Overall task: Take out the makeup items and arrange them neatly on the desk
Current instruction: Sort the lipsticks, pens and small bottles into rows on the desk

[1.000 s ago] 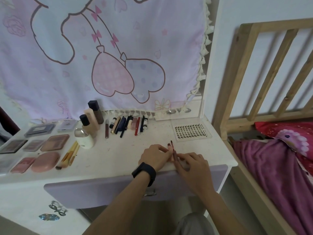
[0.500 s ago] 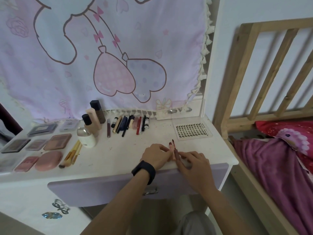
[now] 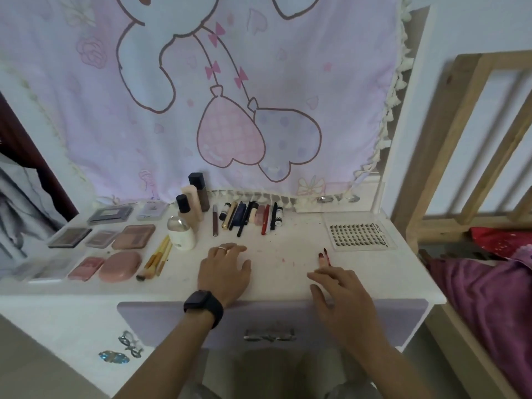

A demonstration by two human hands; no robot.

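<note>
At the front edge of the white desk, seen from the head camera, the left hand, with a black wristwatch on its wrist, lies palm-down with fingers loosely spread and holds nothing; it appears to rest there as a brace. To its right, the right hand reaches over two short dark-red-tipped sticks, whose tips project beyond it toward the clear tray of false-lash clusters. Its fingers are nearly straight and cover the sticks' lower ends, so whether they pinch the sticks or merely nudge them cannot be told. By position, these sticks are probably the item being aligned, parallel to the other slender items. Behind, sorted groups suggest the ordering rule: flat brown and pink palettes in rows at left; bamboo-handled brushes side by side next to them; a white round bottle with clear cap before upright beige and brown foundation bottles; and a row of pencils, pens and tubes laid parallel under the fringed pink cartoon cloth.
</note>
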